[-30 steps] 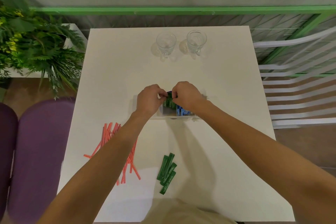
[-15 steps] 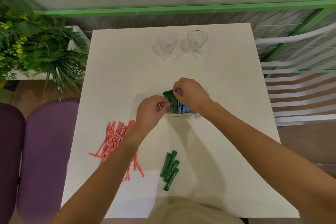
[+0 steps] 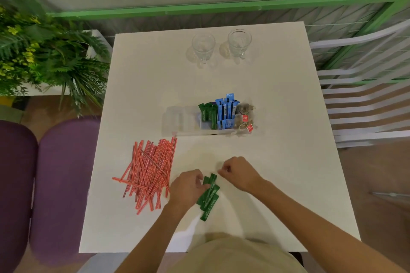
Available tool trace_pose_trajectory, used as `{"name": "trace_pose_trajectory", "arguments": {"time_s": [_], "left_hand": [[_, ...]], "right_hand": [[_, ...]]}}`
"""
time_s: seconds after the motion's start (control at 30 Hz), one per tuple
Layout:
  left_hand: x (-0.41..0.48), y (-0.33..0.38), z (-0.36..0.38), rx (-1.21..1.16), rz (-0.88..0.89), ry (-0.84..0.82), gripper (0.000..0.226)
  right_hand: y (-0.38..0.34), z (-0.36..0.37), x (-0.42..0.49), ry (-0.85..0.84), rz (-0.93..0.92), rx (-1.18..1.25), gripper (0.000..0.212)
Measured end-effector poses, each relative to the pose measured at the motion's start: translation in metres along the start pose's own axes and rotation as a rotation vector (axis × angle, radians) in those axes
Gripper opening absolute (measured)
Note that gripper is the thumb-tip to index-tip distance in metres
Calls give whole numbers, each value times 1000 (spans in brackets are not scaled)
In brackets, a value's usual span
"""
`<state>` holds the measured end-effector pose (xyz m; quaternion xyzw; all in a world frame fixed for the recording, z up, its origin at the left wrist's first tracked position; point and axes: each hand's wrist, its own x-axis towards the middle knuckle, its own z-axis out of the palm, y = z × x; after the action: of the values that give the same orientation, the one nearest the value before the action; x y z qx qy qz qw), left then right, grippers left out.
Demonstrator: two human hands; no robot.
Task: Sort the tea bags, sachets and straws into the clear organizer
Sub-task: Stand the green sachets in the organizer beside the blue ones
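The left hand pinches the green sachets on the table; the right hand curls just beside them, cannot tell if holding anything

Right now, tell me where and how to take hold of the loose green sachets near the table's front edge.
Probably pinch the green sachets across their narrow width near mid-length, coming from above. They lie flat on the table, overlapped and slanting, so the long edges are what fingers can close on. The left hand holds their far end.
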<state>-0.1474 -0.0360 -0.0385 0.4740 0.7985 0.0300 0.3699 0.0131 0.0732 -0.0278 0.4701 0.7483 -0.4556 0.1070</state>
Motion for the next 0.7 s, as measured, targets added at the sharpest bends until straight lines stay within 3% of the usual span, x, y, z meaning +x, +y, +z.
{"name": "trace_pose_trajectory", "arguments": {"time_s": [0.17, 0.37, 0.7], "left_hand": [[-8, 8, 11, 31, -11, 41, 25], [-9, 14, 20, 37, -1, 48, 26], [-8, 7, 23, -350, -40, -1, 10]], "right_hand": [[7, 39, 4, -37, 210, 191, 30], [1, 53, 1, 20, 277, 399, 18], [7, 51, -5, 43, 252, 626, 9]]}}
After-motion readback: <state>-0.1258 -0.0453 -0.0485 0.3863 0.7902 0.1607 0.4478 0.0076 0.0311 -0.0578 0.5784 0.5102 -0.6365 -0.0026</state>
